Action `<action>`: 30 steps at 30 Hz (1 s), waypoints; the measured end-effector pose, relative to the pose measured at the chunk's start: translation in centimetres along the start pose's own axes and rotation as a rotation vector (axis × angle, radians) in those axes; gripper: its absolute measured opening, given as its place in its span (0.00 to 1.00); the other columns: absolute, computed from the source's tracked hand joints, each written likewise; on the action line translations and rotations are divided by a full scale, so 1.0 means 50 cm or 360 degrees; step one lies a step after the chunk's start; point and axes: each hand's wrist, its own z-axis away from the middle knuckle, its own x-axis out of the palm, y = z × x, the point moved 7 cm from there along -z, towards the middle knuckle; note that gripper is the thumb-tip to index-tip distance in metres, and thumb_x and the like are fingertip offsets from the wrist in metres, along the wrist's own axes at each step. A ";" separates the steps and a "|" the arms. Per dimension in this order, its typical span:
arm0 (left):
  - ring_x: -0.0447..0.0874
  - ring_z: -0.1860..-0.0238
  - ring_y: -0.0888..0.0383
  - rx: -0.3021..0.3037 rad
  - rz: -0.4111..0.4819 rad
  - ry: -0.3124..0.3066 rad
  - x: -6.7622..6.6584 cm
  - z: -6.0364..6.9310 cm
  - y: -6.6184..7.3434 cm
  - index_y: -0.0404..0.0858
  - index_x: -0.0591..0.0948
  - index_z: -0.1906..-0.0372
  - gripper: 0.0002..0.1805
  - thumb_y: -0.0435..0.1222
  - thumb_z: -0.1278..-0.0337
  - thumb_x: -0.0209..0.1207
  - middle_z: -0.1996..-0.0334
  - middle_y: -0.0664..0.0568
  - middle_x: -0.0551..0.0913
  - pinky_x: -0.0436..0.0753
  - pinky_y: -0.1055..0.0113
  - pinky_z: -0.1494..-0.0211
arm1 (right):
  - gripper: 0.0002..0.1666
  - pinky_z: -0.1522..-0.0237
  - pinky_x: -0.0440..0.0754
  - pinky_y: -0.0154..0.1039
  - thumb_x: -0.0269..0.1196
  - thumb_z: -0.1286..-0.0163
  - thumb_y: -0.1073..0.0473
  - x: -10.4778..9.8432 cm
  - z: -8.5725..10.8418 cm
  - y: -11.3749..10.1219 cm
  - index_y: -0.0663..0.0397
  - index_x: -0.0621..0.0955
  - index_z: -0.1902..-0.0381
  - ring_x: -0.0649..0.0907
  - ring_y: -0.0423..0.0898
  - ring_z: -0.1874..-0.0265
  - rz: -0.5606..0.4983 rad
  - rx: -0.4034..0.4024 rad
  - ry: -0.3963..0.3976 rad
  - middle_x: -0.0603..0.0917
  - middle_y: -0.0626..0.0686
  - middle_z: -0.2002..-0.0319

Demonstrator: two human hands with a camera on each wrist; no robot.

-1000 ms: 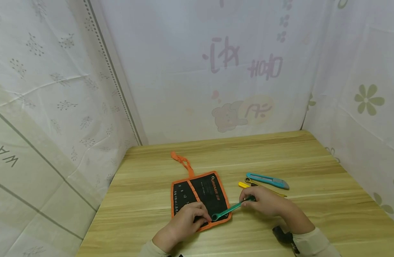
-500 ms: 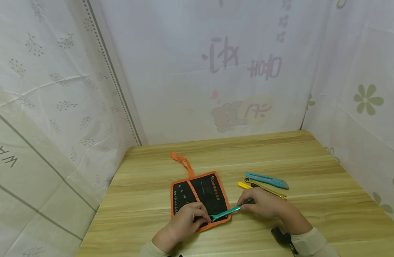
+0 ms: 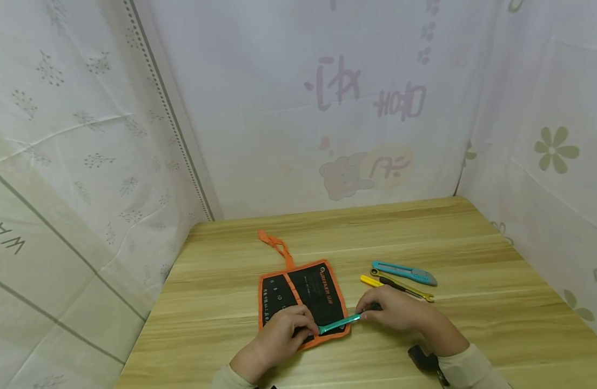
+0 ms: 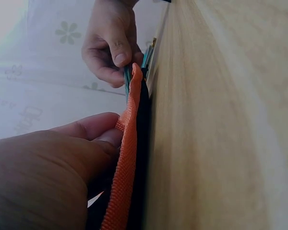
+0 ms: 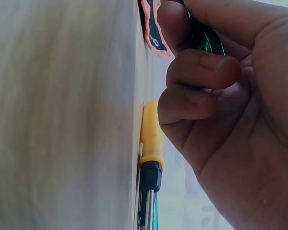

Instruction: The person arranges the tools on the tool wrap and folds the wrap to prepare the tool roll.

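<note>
One "GREENER" pouch is pinched by left fingers; right fingers grip a wrench.

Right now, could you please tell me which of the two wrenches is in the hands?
The green wrench, held at the black pouch; the gold wrench lies on the table beside the blue utility knife.

Printed curtains back and flank the table — a booth.
</note>
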 end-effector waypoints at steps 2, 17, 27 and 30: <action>0.77 0.60 0.73 -0.0002 -0.0002 0.0002 -0.001 -0.001 0.000 0.54 0.86 0.63 0.13 0.29 0.42 0.65 0.63 0.62 0.81 0.77 0.80 0.56 | 0.04 0.60 0.79 0.35 0.64 0.33 0.46 0.002 -0.001 0.000 0.27 0.84 0.61 0.81 0.34 0.63 0.0006 -0.0005 0.0001 0.83 0.33 0.63; 0.76 0.60 0.73 -0.0020 -0.0046 0.0017 -0.004 -0.001 0.005 0.54 0.86 0.64 0.13 0.29 0.43 0.66 0.64 0.63 0.80 0.76 0.80 0.56 | 0.05 0.60 0.79 0.35 0.64 0.32 0.49 0.022 -0.004 -0.012 0.27 0.84 0.61 0.80 0.33 0.63 -0.0030 0.0006 -0.0040 0.83 0.32 0.62; 0.76 0.60 0.74 -0.0023 -0.0055 0.0033 -0.001 -0.002 0.005 0.56 0.85 0.65 0.15 0.28 0.44 0.67 0.64 0.65 0.79 0.76 0.80 0.55 | 0.06 0.56 0.79 0.36 0.65 0.33 0.48 0.027 -0.005 -0.021 0.26 0.84 0.60 0.80 0.32 0.58 -0.0009 0.0001 -0.0075 0.83 0.31 0.60; 0.76 0.60 0.74 -0.0016 -0.0058 0.0040 -0.002 -0.001 0.006 0.55 0.85 0.65 0.14 0.29 0.44 0.67 0.64 0.66 0.79 0.76 0.80 0.55 | 0.07 0.55 0.79 0.36 0.66 0.33 0.50 0.029 -0.004 -0.022 0.27 0.84 0.59 0.80 0.33 0.57 -0.0023 -0.0017 -0.0089 0.83 0.31 0.59</action>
